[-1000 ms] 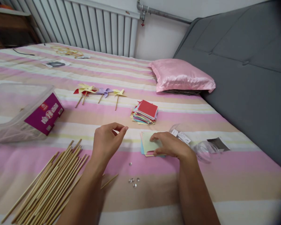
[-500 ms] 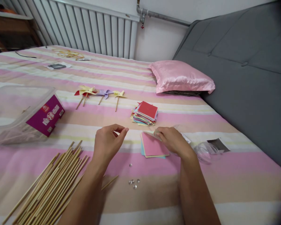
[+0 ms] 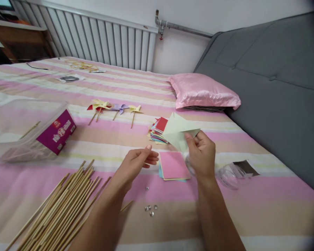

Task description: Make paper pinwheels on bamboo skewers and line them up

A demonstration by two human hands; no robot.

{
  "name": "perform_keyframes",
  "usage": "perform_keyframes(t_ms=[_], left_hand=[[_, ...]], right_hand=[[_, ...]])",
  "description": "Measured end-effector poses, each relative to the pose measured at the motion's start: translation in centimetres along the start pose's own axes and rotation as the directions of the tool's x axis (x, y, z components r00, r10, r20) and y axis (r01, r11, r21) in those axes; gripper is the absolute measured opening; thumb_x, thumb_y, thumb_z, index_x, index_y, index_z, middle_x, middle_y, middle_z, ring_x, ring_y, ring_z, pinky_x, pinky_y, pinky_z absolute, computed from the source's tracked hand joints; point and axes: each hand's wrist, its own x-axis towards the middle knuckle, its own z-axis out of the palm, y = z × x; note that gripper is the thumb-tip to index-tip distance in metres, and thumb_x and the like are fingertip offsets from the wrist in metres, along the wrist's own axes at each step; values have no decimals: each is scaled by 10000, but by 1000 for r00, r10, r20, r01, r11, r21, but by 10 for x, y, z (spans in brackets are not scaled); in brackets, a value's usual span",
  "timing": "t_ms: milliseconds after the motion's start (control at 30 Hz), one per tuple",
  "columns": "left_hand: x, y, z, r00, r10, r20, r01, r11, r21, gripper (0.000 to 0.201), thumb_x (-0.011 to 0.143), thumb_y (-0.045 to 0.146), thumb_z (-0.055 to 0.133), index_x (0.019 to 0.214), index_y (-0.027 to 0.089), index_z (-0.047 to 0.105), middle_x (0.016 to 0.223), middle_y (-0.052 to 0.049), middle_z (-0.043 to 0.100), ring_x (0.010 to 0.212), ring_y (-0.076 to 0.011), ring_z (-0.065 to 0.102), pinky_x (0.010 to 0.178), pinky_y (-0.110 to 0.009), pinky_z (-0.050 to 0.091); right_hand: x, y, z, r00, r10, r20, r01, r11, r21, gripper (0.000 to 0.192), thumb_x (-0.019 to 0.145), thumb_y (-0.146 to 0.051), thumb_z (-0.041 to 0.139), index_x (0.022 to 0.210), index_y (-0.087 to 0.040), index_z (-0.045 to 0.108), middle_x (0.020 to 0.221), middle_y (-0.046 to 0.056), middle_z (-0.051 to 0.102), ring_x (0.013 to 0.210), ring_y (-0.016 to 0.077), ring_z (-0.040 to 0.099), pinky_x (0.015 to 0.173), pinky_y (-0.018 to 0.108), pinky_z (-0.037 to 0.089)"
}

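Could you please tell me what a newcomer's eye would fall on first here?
Probably the pale green paper in the right hand, partly hiding the red-topped stack. Next, perhaps, the glossy pink pillow by the grey headboard, and the wooden sticks at lower left.

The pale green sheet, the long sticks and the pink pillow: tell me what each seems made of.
Pale green sheet: probably matte paper or thin card; it is thin, creased and shows no shine.
Long sticks: bare-looking wood or bamboo, by their tan colour; which one, I can't tell.
Pink pillow: glossy, satin-like fabric, by its bright highlights and soft wrinkles; fibre unclear.
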Motion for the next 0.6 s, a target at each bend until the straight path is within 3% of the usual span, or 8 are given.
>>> perform_keyframes(t_ms=[67, 133, 267, 333, 433, 600], left_hand=[[-2, 4, 0, 990, -37, 139, 67, 973, -223, 592, 803, 613, 372, 934, 122, 676, 946, -137, 704, 943, -241, 630, 853, -349, 427], [-3, 10, -3, 975, 0, 222, 99, 897, -432, 647, 804, 636, 328, 1004, 117, 659, 1005, -145, 689, 1019, -253, 600, 916, -371, 404], [-6, 17, -12, 983, 65, 174, 66, 753, -655, 593, 812, 602, 373, 1104, 147, 615, 1078, -119, 664, 1035, -257, 586, 866, -375, 456], [-7, 16, -13, 992, 40, 116, 46, 756, -653, 465, 812, 501, 485, 1114, 170, 609, 1069, -97, 668, 997, -242, 600, 812, -345, 482], [-8, 11, -11, 997, 38, 68, 7, 829, -559, 338, 758, 322, 632, 1053, 158, 642, 1010, -86, 686, 923, -212, 616, 773, -298, 483], [-5, 3, -10, 998, 69, -14, -68, 895, -441, 296, 719, 337, 665, 926, 126, 687, 899, -94, 700, 809, -185, 616, 732, -285, 464]], right_hand=[[-6, -10, 5, 993, -106, 49, 100, 989, 113, 160, 856, -316, 486, 874, -212, 605, 812, 20, 659, 744, 173, 604, 685, 280, 452], [-10, -17, 8, 957, -254, 143, 235, 962, 138, 145, 844, -246, 512, 896, -247, 647, 973, 21, 686, 1009, 210, 583, 872, 343, 431], [-11, -21, 8, 833, -419, 361, 410, 906, 105, 238, 790, -125, 546, 829, -302, 701, 1135, -31, 645, 1240, 216, 418, 1009, 420, 345], [-11, -20, 7, 805, -426, 413, 425, 900, 99, 303, 757, -65, 545, 802, -313, 712, 1203, -51, 602, 1269, 204, 378, 1023, 415, 338], [-11, -21, 6, 794, -403, 456, 412, 907, 84, 387, 711, -4, 521, 785, -328, 719, 1291, -78, 525, 1302, 203, 327, 1035, 423, 324], [-9, -24, -4, 843, -334, 422, 334, 939, 77, 429, 677, -17, 458, 898, -309, 681, 1354, -56, 456, 1308, 228, 321, 1045, 464, 299]])
